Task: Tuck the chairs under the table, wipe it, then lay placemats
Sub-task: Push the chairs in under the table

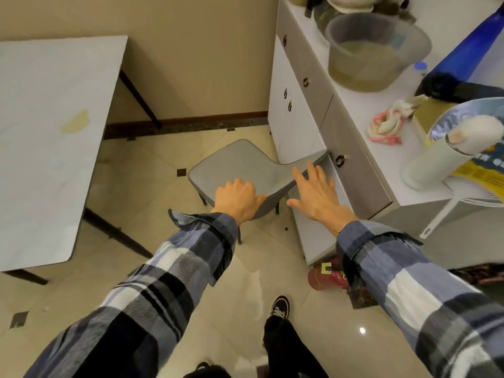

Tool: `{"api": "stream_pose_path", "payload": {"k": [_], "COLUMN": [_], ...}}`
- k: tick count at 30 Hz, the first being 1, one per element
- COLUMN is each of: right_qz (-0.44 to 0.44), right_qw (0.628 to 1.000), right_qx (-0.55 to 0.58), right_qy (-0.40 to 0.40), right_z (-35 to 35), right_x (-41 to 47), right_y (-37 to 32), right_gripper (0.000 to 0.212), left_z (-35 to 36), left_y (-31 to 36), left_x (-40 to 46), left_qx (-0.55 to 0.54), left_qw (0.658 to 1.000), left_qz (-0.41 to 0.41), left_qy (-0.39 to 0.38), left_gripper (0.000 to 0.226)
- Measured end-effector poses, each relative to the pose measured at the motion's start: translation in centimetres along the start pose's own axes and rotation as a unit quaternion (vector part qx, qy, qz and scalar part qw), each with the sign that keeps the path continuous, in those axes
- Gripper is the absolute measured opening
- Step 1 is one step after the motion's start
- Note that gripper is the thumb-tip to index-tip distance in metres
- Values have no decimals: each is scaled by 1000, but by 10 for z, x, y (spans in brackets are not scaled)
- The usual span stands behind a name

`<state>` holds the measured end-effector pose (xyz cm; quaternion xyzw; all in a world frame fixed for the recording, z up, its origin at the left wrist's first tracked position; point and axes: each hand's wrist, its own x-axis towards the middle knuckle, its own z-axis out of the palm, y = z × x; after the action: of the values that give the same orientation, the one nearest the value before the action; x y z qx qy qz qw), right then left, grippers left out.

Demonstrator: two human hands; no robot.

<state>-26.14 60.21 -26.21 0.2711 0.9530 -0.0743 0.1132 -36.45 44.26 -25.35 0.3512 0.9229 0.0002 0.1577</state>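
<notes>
**Both hands at the chair back, chair away from the bench**

Between the bench (49, 132) and the white cabinet (297, 124), a grey chair (240, 162) stands on the tiled floor (152, 192), well apart from the bench, with one end of its backrest close against the cabinet front.

- Left hand (237, 200): on the top edge of the curved backrest, fingers curled over it, thumb on the near side. Gripping the chair.
- Right hand (317, 195): fingers straight and spread, fingertips at the backrest's right end near the cabinet. Flat and released, not wrapped round anything. Can't tell whether it actually touches the chair.
- Both arms in blue, white and black plaid sleeves, stretched forward.
- Bench: pale top, dark legs, at the left of view. A yellowish stain (75, 122) sits on its surface near the right edge.
- Cabinet: grey drawers with ring pulls. On its top: a translucent plastic tub (373, 53), a crumpled pink and white cloth (387, 126), a white roll (447, 156) lying on yellow packaging, and a dark blue item (469, 47) at the far right.
- Floor: a red object (324, 276) at the cabinet's near corner, partly hidden by the right sleeve. One dark shoe (279, 306) and a black trouser leg at the bottom centre.
</notes>
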Motion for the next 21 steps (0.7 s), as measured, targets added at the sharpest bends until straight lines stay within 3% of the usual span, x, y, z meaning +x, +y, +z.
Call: {"api": "stream_pose_path", "payload": {"k": [7,13,21], "right_qz": [-36,-62,-98], "right_qw": [995,990,974], "right_qx": [-25,-114,-203], "right_qy": [-84,-47,-32], "right_z": [32,59,69], "right_x": [70,116,163], "right_y": [47,59,64], "right_gripper": [87,87,41], "left_z": [43,76,95], "left_y": [47,56,54], "left_x": [63,110,145], "left_qx": [-44,-60,23], "left_qw": [996,993,995], "left_qz": [-28,-24,65], "left_qy": [-68,-95,-70], "left_gripper": [47,49,41]}}
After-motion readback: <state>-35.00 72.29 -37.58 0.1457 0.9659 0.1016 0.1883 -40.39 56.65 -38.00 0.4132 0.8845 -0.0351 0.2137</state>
